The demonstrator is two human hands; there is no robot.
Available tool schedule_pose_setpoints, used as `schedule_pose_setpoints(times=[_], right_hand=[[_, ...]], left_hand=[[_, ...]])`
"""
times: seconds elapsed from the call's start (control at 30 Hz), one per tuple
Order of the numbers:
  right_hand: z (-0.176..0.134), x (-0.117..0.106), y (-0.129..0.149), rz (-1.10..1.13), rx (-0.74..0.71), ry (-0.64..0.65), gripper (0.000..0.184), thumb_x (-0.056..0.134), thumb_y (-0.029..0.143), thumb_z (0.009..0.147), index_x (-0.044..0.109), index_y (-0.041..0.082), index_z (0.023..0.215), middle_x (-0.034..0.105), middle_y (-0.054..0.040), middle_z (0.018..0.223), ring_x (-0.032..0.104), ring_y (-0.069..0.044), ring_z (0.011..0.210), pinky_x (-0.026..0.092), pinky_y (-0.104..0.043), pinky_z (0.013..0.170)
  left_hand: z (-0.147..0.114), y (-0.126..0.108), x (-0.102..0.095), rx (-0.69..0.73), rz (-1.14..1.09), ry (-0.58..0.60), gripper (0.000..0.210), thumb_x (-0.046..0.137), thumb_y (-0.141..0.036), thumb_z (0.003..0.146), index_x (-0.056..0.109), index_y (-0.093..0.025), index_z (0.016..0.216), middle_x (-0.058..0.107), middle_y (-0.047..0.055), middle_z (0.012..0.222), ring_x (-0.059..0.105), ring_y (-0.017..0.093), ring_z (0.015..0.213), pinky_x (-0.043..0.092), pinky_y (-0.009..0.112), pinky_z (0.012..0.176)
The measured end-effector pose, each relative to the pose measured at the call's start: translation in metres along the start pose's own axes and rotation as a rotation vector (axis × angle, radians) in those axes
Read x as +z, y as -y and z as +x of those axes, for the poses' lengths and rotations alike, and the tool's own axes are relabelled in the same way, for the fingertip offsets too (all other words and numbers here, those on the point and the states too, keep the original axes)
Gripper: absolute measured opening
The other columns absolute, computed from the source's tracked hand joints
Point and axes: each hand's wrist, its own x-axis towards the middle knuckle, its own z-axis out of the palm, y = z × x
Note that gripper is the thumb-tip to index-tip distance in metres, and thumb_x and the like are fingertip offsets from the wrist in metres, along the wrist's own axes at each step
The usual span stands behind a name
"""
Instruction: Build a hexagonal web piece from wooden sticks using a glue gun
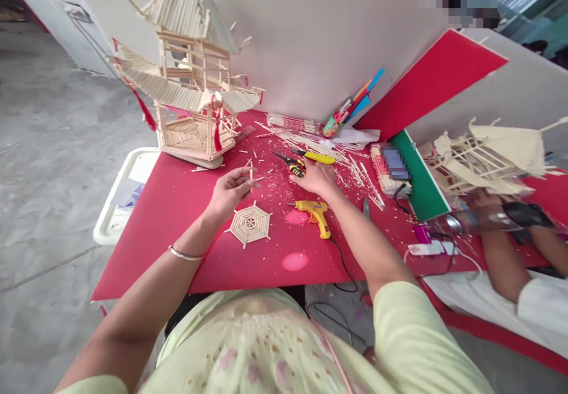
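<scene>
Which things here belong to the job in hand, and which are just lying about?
Likely the job's: small sticks in the left hand, pliers by the right hand, hexagonal stick piece, yellow glue gun.
Probably lying about: green cup, white tray.

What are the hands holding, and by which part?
Left hand: at least one short wooden stick, pinched at the fingertips; exact spot unclear. Right hand: at the handle end of the black-and-yellow pliers; can't tell if they're gripped.

The right hand [316, 177] partly hides the black-and-yellow pliers [293, 164].
</scene>
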Motion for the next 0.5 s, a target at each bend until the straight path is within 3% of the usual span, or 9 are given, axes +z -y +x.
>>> schedule_pose_setpoints(times=[0.1,0.23,0.27,0.33,0.43,0.5], right_hand=[[0.004,0.008,-0.008,0.022,-0.077,-0.075,0.085,0.064,0.068,0.087,0.048,0.015,0.152,0.057,-0.0234,0.144,0.051,-0.042,0.135,0.038,-0.056,0.112],[-0.052,0.009,-0.049,0.225,-0.143,-0.280,0.062,0.046,0.058,0.100,0.049,0.023,0.151,0.060,-0.0139,0.144,0.057,-0.029,0.130,0.044,-0.041,0.110],[-0.073,0.011,-0.063,0.246,-0.089,-0.293,0.057,0.041,0.055,0.103,0.050,0.025,0.150,0.063,-0.0115,0.141,0.059,-0.027,0.127,0.046,-0.039,0.106],[-0.113,0.018,-0.092,0.191,0.166,-0.266,0.051,0.040,0.049,0.102,0.054,0.027,0.146,0.068,-0.0105,0.131,0.064,-0.028,0.118,0.050,-0.039,0.096],[-0.157,0.037,-0.129,0.058,0.582,-0.048,0.058,0.054,0.044,0.091,0.054,0.022,0.145,0.070,-0.0158,0.124,0.067,-0.032,0.111,0.052,-0.041,0.090],[-0.169,0.049,-0.146,0.056,0.618,0.009,0.058,0.055,0.044,0.089,0.058,0.018,0.141,0.071,-0.0178,0.115,0.068,-0.034,0.106,0.052,-0.042,0.088]], left_hand=[[-0.004,0.000,0.003,-0.027,0.027,0.034,0.045,0.089,-0.037,0.068,0.069,-0.015,0.102,0.075,0.005,0.073,0.043,0.005,0.047,0.029,0.018,0.046],[-0.004,0.001,-0.002,0.018,0.070,0.009,0.029,0.084,-0.035,0.076,0.071,-0.016,0.094,0.075,0.004,0.078,0.049,0.005,0.054,0.033,0.017,0.048],[-0.004,0.003,-0.003,0.031,0.080,-0.003,0.027,0.084,-0.034,0.077,0.072,-0.017,0.094,0.075,0.004,0.079,0.052,0.006,0.057,0.035,0.017,0.049],[-0.004,0.006,-0.002,0.036,0.079,-0.009,0.024,0.084,-0.034,0.077,0.073,-0.017,0.091,0.075,0.005,0.079,0.058,0.008,0.063,0.040,0.017,0.052],[-0.008,0.009,0.006,-0.002,0.074,0.011,0.029,0.085,-0.037,0.075,0.075,-0.016,0.092,0.075,0.006,0.081,0.062,0.011,0.064,0.044,0.019,0.051],[-0.011,0.010,0.011,-0.029,0.073,0.018,0.033,0.087,-0.039,0.072,0.076,-0.015,0.093,0.075,0.006,0.081,0.062,0.011,0.060,0.045,0.021,0.048]])
